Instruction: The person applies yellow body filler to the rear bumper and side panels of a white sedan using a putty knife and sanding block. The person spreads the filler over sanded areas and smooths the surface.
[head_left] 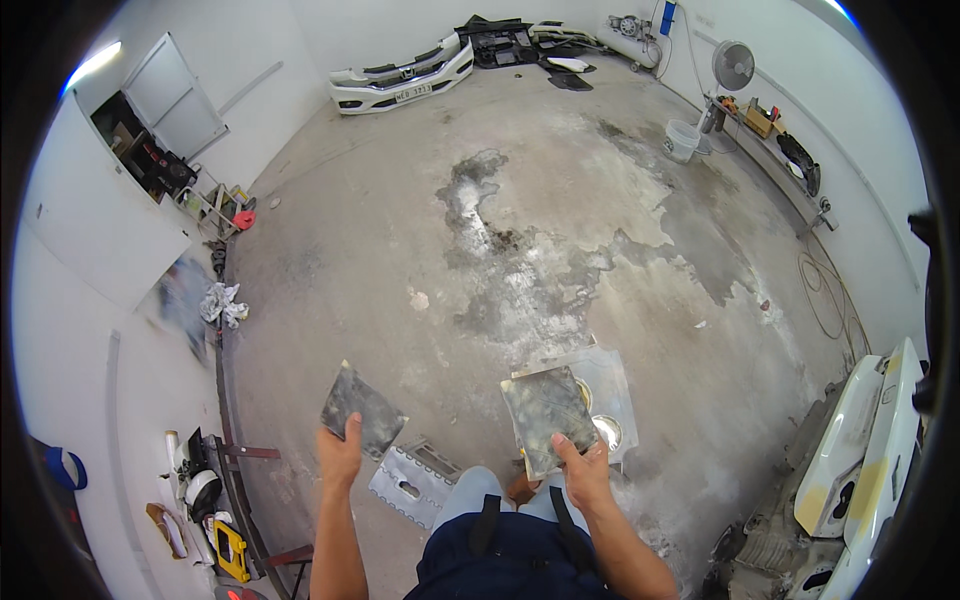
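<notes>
In my left hand (341, 455) is a dark grey square sheet (372, 402) with worn, smudged patches, pinched at its lower edge under the thumb. My right hand (588, 474) grips a second, larger grey sheet (545, 408), marked with yellowish blotches; the thumb presses on its face. Both look like used sandpaper, though the grit cannot be made out. The sheets are apart, held up above the floor. Behind the right one lies a pale flat board (612, 375), partly covered, with a round open tin (607, 432) on it.
A grey-white step stool (405, 485) stands by my knees. White car panels (850, 470) lean at the right. A white bumper (405, 88) lies at the far wall. A bench (765, 160), a bucket (682, 141) and a fan (733, 66) stand along the right wall.
</notes>
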